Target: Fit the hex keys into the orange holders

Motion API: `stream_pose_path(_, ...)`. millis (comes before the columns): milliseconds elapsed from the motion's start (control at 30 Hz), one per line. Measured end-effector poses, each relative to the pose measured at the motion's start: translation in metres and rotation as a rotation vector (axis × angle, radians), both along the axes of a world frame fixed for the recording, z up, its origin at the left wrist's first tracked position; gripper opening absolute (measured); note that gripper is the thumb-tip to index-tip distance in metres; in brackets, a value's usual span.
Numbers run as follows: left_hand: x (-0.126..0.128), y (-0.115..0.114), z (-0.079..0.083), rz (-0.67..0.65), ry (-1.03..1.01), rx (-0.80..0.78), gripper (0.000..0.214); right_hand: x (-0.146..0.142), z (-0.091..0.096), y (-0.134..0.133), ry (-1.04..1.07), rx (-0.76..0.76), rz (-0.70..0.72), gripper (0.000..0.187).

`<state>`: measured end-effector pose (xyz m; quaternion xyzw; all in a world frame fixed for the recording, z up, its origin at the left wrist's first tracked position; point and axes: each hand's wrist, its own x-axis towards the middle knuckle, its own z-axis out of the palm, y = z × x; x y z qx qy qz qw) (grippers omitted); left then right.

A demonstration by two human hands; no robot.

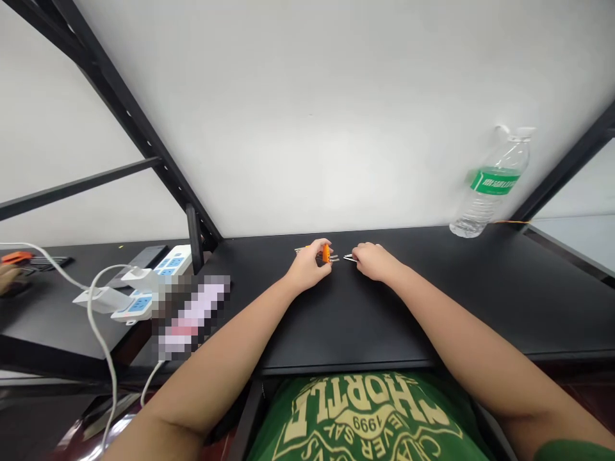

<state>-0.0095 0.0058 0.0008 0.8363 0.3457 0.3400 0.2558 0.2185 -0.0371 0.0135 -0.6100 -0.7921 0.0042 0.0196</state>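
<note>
So, a small orange holder (327, 253) is pinched between the thumb and fingers of the left hand (310, 266), kept just above or on the black worktop (360, 320), near its middle (can't really be told if it's touching). Short silvery rods (335, 258) are seen poking out of it toward the right, and more thin metal bits are spotted past the fingers on the left side. A couple of slim silver pieces (350, 257) are gripped by the fingertips of the right hand (375, 261), pointed at the holder with a small gap left between; exactly what they are is too small to be made out.

A clear plastic bottle (497, 182) with a green label is parked at the back right, near the white wall (336, 128). Over on the left, a white power strip (180, 259) is plugged up with chargers, with white cables (103, 339) trailed down, and a blocky pixelated patch (196, 314) is shown beside it. A green printed shirt (365, 416) is worn.
</note>
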Motion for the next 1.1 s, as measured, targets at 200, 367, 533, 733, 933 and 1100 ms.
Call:
stream_pose_path(200,0.0,0.001,0.001,-0.008,0.008,-0.022,0.046,-0.004,0.001,-0.003,0.095,0.019,-0.029,0.011)
stream_pose_path(367,0.0,0.0,0.002,-0.008,0.005,-0.023,0.046,0.001,0.001,-0.001,0.443,0.165,0.148,0.013)
stream_pose_path(533,0.0,0.002,-0.001,-0.01,0.023,-0.01,0.046,-0.006,0.002,-0.006,0.61,0.253,0.272,0.019)
stream_pose_path(733,0.0,0.001,-0.001,-0.005,0.096,0.013,0.046,-0.009,0.002,-0.011,0.478,0.282,0.275,0.022)
stream_pose_path(933,0.0,-0.002,0.006,0.016,0.199,0.059,0.042,-0.018,0.017,-0.024,0.205,0.32,0.254,0.024)
stream_pose_path(1100,0.004,-0.009,0.01,-0.027,0.216,0.082,0.035,-0.03,0.017,-0.031,0.27,0.241,0.276,0.027)
